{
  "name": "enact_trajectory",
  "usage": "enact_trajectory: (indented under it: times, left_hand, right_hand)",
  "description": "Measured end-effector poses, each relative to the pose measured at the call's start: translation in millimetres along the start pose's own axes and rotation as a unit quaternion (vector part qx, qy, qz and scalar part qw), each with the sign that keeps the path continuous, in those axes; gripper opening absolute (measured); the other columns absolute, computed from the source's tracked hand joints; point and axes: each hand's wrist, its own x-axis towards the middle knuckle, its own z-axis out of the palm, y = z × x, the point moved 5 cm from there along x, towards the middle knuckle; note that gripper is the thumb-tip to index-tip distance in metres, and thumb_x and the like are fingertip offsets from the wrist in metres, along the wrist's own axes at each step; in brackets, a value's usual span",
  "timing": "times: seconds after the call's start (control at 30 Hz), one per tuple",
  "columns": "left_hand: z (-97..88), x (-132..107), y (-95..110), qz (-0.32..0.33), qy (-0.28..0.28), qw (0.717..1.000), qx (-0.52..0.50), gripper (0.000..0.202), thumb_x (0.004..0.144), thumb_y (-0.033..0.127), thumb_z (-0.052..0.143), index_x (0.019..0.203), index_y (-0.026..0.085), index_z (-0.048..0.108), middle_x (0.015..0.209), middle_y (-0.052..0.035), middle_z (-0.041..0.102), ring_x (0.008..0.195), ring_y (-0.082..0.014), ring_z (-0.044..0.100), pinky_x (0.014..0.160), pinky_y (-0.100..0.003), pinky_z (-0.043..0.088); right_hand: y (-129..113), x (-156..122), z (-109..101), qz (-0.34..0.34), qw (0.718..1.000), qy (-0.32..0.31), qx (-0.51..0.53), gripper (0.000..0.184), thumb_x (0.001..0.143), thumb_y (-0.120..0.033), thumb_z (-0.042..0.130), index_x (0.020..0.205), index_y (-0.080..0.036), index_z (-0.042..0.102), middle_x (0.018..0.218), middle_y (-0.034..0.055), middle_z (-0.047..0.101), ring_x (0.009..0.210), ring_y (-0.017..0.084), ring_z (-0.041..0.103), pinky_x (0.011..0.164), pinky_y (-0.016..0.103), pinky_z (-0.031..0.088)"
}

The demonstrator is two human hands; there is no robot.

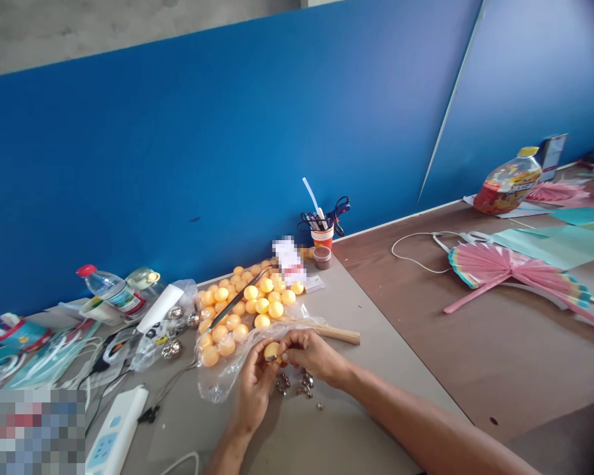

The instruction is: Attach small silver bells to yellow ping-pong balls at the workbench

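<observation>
My left hand (254, 381) is closed around an orange ping-pong ball (272, 351) with a dark patch on its lower side. From the right, the bent fingers of my right hand (311, 356) press together at the ball's edge; anything small between them is hidden. Just below the hands, several small shiny metal bells (305, 384) lie on the grey table, with a single metal piece (319, 406) apart from them. Behind the hands, a clear plastic bag (218, 386) spreads under many more ping-pong balls (232, 322). A dark thin tool (237, 298) lies across the balls.
Wooden sticks (341, 334) lie right of the bag. A paper cup of pens (322, 236) and a small jar (321, 258) stand by the blue partition (202, 145). Left are a bottle (123, 297), foil balls (172, 349) and a power strip (117, 429). Right lies a pink paper fan (509, 267).
</observation>
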Motion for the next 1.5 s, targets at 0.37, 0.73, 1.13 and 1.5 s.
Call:
enact_trajectory:
  times: [0.37,0.73,1.13,1.5]
  left_hand:
    - [-2.9,0.7,-0.3,0.017,0.025,0.999,0.043,0.045,0.077,0.046,0.070,0.112,0.019,0.063,0.116,-0.0119,0.068,0.107,-0.0289,0.064,0.091,-0.040,0.052]
    - [-6.4,-1.9,-10.6,0.042,0.026,0.996,0.081,0.040,0.082,0.041,0.066,0.115,0.020,0.060,0.120,-0.0131,0.066,0.109,-0.0276,0.064,0.092,-0.040,0.052]
    - [-2.5,-5.8,-14.3,0.029,0.016,0.993,0.114,0.040,0.083,0.041,0.065,0.117,0.019,0.059,0.118,-0.0130,0.067,0.106,-0.0270,0.066,0.091,-0.040,0.054]
    - [-10.7,-1.5,-3.7,0.057,0.061,0.990,0.116,0.042,0.080,0.043,0.067,0.114,0.020,0.059,0.115,-0.0127,0.067,0.101,-0.0253,0.067,0.088,-0.038,0.054]
  right_hand:
    - [4.8,1.1,0.4,0.030,0.999,0.012,-0.024,0.006,0.068,-0.010,0.057,0.064,-0.015,0.059,0.053,-0.0054,0.053,0.050,0.008,0.045,0.051,0.019,0.035]
    - [7.1,-0.4,0.4,0.043,0.998,0.015,-0.046,0.011,0.068,-0.006,0.053,0.065,-0.016,0.056,0.050,-0.0063,0.051,0.047,0.007,0.044,0.047,0.018,0.033]
    - [13.0,-0.3,0.7,0.077,0.993,0.053,-0.064,0.016,0.067,-0.004,0.051,0.067,-0.019,0.048,0.047,-0.0084,0.049,0.044,0.008,0.044,0.044,0.018,0.030]
    - [-12.2,-1.2,-28.5,-0.035,0.926,-0.010,-0.375,0.005,0.072,-0.014,0.060,0.074,-0.016,0.064,0.079,0.0022,0.065,0.072,0.014,0.056,0.064,0.023,0.039]
